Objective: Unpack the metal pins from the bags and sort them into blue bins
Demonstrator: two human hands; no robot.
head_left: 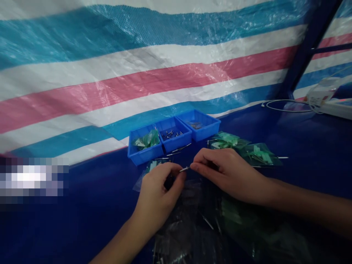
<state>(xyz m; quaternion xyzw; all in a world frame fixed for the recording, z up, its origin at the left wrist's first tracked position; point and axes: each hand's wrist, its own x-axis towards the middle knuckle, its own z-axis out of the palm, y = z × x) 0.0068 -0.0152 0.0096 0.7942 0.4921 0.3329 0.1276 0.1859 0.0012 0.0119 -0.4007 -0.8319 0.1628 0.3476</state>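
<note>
My left hand [157, 189] is closed, with thumb and forefinger pinching one end of a small, thin metal pin [185, 169]. My right hand [232, 172] comes in from the right, its thumb and fingertips pinched at the pin's other end. Between the two hands only the pin's short, pale middle shows. A clear bag with pale green pieces [153, 165] lies just behind my left hand. More loose thin pins [180, 148] rest on the blue table in front of the bins.
Three blue bins stand in a row: green packets in the left bin [145, 158], metal pins in the middle bin [178, 141], thin pieces in the right bin [207, 132]. Green-filled bags [258, 154] lie right. Clear bags [189, 223] lie nearest me. A striped sheet [154, 80] hangs behind.
</note>
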